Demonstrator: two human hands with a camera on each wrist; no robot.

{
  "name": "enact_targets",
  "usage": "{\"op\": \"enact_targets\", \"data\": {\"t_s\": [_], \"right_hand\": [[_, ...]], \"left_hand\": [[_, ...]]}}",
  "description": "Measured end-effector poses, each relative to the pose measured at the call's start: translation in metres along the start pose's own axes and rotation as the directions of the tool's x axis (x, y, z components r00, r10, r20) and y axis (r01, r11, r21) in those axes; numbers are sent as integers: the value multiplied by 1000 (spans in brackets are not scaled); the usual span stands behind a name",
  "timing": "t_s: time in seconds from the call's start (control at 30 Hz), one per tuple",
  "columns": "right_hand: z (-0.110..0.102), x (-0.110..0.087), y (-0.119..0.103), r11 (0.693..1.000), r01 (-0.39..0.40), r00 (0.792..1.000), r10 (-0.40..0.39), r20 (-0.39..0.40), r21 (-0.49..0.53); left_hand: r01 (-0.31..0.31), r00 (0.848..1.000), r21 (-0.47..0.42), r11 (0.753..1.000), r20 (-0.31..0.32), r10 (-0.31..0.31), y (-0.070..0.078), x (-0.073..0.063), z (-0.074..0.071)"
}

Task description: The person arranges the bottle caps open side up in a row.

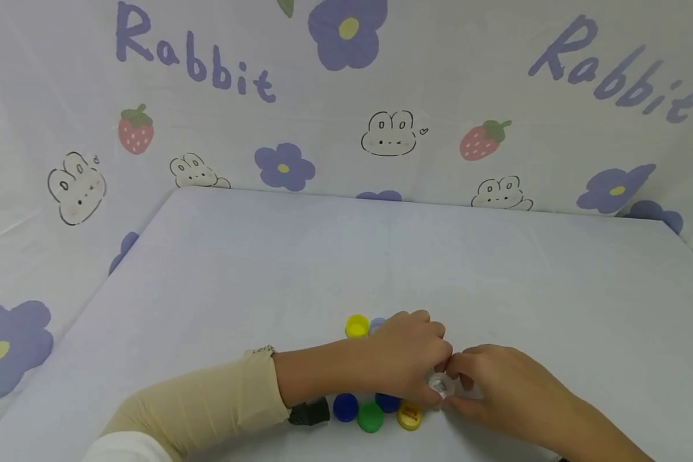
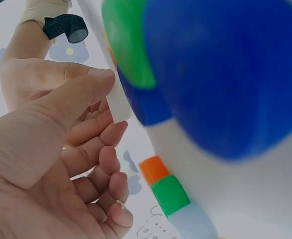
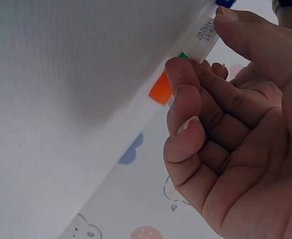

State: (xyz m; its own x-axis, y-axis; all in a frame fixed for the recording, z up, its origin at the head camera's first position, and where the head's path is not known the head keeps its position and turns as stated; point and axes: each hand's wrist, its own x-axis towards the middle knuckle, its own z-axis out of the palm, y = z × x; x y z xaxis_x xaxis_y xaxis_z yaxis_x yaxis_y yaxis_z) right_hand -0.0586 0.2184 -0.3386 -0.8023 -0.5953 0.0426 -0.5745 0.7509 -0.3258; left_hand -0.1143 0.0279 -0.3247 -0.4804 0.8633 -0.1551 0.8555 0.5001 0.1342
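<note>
Clear cap [image 1: 441,385]: head view, between left hand [image 1: 407,356] and right hand [image 1: 502,389], green cap [image 1: 371,418] at 8 o'clock. Left wrist: fingers [image 2: 88,92] pinch it. Right wrist: likewise, parted cap-wide. Judged step: positioning; next move likely calls for even release.

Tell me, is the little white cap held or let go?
Held: the right wrist view shows the white cap between thumb and finger of the right hand.

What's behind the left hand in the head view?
Beyond the left hand, a yellow bottle cap and part of a pale blue cap show. The hand hides the rest; the left wrist view reveals a green cap and an orange cap there.
</note>
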Motion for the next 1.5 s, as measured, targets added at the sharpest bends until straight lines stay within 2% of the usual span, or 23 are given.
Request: {"op": "enact_targets", "data": {"t_s": [0.23, 0.4, 0.5, 0.73, 0.93, 1.5], "right_hand": [[-13, 9, 11, 992, -116, 993, 117, 5, -48], [-19, 16, 16, 986, -146, 989, 144, -27, -78], [-20, 19, 17, 984, -149, 989, 147, -27, -99], [-21, 25, 23, 981, -137, 991, 135, -23, -134], [-19, 30, 25, 983, -140, 990, 142, 10, -119], [-15, 35, 28, 977, -173, 984, 175, 8, -123]], "left_hand": [[34, 999, 29, 999, -29, -33, -8, 17, -9], [69, 997, -1, 998, -40, -69, -12, 30, -13], [78, 996, 11, 997, -40, -78, -13, 34, -14], [92, 995, 3, 996, -41, -92, -15, 38, -17], [102, 994, 2, 995, -31, -102, -18, 40, -12], [149, 988, 10, 989, -42, -148, -20, 42, -5]]}}
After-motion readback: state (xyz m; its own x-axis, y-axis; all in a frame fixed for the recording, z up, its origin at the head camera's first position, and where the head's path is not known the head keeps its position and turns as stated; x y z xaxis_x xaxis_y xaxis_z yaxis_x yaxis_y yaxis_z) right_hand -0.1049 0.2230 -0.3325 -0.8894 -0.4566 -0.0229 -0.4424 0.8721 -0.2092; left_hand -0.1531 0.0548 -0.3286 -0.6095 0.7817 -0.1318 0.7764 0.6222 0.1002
